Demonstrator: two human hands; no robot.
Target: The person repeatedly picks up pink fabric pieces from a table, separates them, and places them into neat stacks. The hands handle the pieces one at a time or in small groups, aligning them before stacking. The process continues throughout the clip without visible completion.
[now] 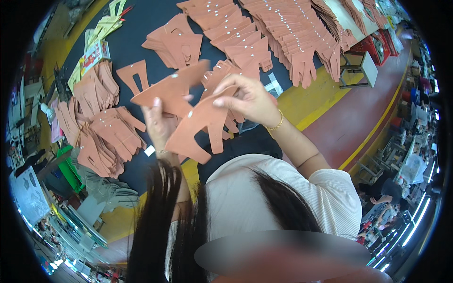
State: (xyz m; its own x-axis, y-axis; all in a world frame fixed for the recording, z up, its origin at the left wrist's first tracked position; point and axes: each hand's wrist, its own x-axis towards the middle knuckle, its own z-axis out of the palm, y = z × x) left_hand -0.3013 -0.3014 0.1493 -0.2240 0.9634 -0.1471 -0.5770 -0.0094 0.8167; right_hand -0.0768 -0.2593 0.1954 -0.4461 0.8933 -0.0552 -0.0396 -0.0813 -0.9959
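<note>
Seen from above, a person's left hand (158, 123) was closed in a grip on a flat terracotta leather cut-out (170, 89), held level above the dark tabletop (127, 47). Just beside it, the right hand (247, 99) pinched the top of a second cut-out (198, 129), its two legs hanging down and overlapping the first. Past the hands, loose heaps of matching pieces (101, 129) lay toward the tabletop's left edge. Farther off, long overlapping rows of pieces (278, 37) ran to its far right corner.
</note>
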